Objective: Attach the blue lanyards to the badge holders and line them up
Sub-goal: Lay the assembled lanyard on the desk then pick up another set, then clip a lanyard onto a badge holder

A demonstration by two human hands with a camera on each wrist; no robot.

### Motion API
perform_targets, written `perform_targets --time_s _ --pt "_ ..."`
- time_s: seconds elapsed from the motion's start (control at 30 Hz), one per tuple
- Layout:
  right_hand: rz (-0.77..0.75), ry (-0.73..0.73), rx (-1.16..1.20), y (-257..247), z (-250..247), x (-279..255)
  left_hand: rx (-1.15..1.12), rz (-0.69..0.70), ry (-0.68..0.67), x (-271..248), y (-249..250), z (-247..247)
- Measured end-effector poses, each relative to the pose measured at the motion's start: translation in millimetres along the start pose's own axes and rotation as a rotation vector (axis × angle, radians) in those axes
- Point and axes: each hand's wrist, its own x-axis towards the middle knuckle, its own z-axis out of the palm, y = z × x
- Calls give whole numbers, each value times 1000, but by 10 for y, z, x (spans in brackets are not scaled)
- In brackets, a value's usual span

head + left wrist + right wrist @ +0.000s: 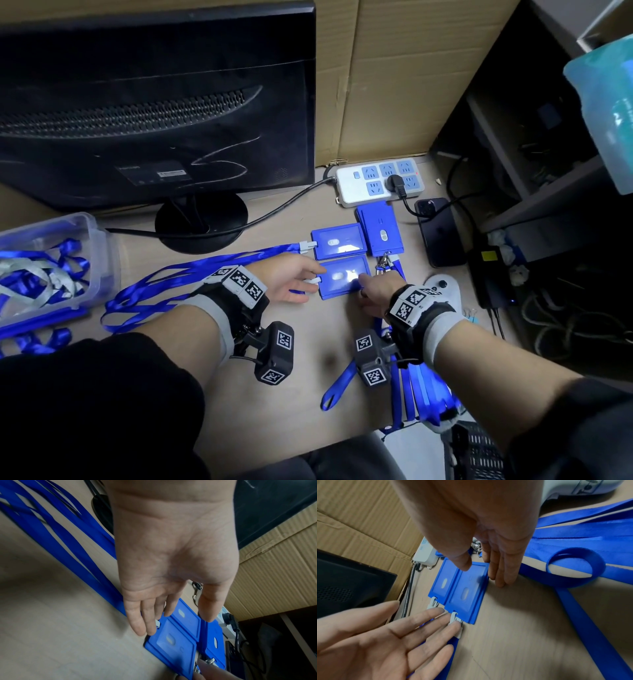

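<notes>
Head view: we count two badge holders side by side on the desk, the nearer badge holder [344, 275] between our left hand [287, 279] and right hand [375, 294].
Risk: an uneven nudge could skew the row or tug the lanyard [191, 274].
Left wrist view: fingers [137, 619] straight, holding nothing, tips at the grey clip [158, 623].
Right wrist view: fingers [500, 566] flat against the holder's edge, gripping nothing.

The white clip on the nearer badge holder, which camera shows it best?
The right wrist view: the white clip shows whole, hooked into the nearer badge holder, under the left hand's fingers. The head view shows it small beside the left hand; the left wrist view mostly hides it.
</notes>
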Motion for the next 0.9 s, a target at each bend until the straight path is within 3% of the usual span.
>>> perform_targets --time_s 0.43,0.53,0.63,0.73,0.9 --pt "5 53 120 -13 -52 -42 4 39 -13 -149 16 28" --pt "-85 71 92 -93 -194 -24 35 81 38 -204 133 20" --pt "-162 242 105 -252 -294 -105 76 168 68 -219 276 27" --pt "-227 410 -67 -353 -324 -116 65 214 85 -186 336 20" --pt "-288 512 -343 -437 -264 79 64 196 64 -86 354 -1"
